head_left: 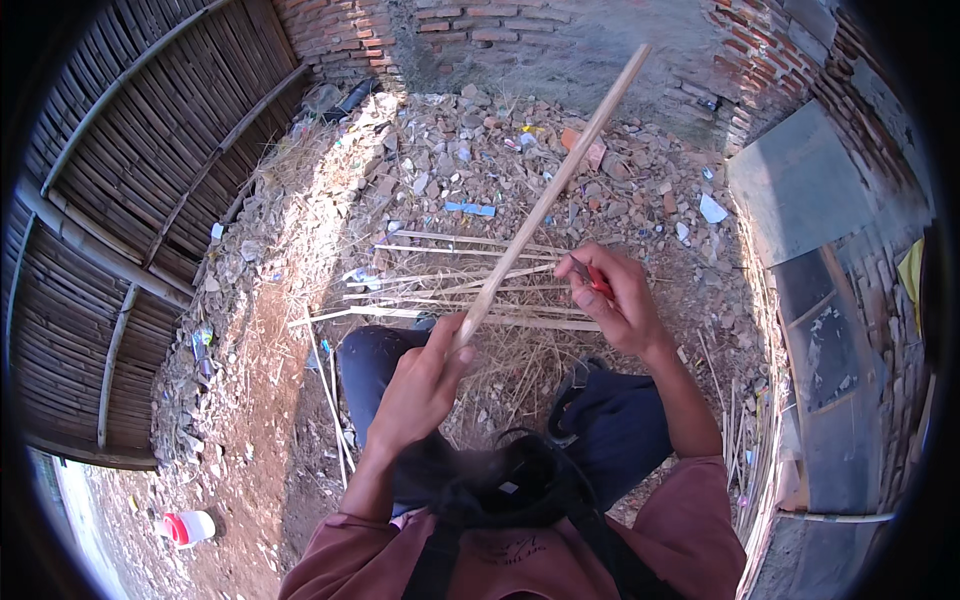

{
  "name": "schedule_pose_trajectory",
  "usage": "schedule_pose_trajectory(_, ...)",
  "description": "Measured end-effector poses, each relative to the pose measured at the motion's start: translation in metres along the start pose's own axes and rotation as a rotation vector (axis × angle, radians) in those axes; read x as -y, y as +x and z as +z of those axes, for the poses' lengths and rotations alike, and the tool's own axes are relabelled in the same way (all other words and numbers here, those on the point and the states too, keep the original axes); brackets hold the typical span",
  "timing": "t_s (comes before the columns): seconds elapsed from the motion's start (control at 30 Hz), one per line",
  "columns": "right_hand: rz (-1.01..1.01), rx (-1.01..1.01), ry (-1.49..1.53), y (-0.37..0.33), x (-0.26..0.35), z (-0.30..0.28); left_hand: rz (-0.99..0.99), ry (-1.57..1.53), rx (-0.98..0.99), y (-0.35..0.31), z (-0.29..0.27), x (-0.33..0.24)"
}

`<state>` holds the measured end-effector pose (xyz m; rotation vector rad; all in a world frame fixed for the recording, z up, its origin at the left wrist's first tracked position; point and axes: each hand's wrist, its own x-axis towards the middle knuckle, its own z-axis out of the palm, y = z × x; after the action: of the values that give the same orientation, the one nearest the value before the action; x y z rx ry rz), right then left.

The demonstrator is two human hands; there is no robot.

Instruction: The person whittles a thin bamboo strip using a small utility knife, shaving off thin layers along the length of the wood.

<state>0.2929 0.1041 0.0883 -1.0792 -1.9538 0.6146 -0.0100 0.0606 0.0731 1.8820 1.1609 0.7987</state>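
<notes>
My left hand (pixel 420 385) is closed round the lower end of a long pale bamboo strip (pixel 560 180). The strip slants up and away to the right, its far end raised toward the brick wall. My right hand (pixel 622 305) is closed on a small red-handled knife (pixel 597 280), with its short dark blade pointing left toward the strip; a gap shows between them. Beyond my knees, several thin split bamboo strips (pixel 440 298) lie crosswise on the ground, partly behind the raised one.
Rubble and litter (pixel 470 150) cover the ground up to the brick wall (pixel 490 35). A bamboo-slat panel (pixel 110 130) stands at left, and a red-and-white container (pixel 190 527) at lower left. Grey boards (pixel 800 190) lean at right. More thin strips (pixel 330 400) lie beside my left leg.
</notes>
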Motion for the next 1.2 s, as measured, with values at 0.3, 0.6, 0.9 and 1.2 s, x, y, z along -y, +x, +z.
schedule_pose_trajectory(0.3,-0.278,-0.017,-0.103,-0.001,0.012,0.040,-0.146,-0.118,0.080,-0.009,-0.007,-0.016)
schedule_pose_trajectory(0.6,-0.316,-0.016,-0.112,-0.002,0.016,0.045,0.093,-0.160,0.020,-0.004,-0.002,-0.008)
schedule_pose_trajectory(0.9,-0.269,0.023,-0.007,-0.006,0.020,0.048,0.136,-0.210,-0.044,0.012,0.008,-0.015)
schedule_pose_trajectory(1.2,-0.232,0.061,0.067,-0.007,0.026,0.044,0.135,-0.132,-0.196,0.012,0.019,-0.027)
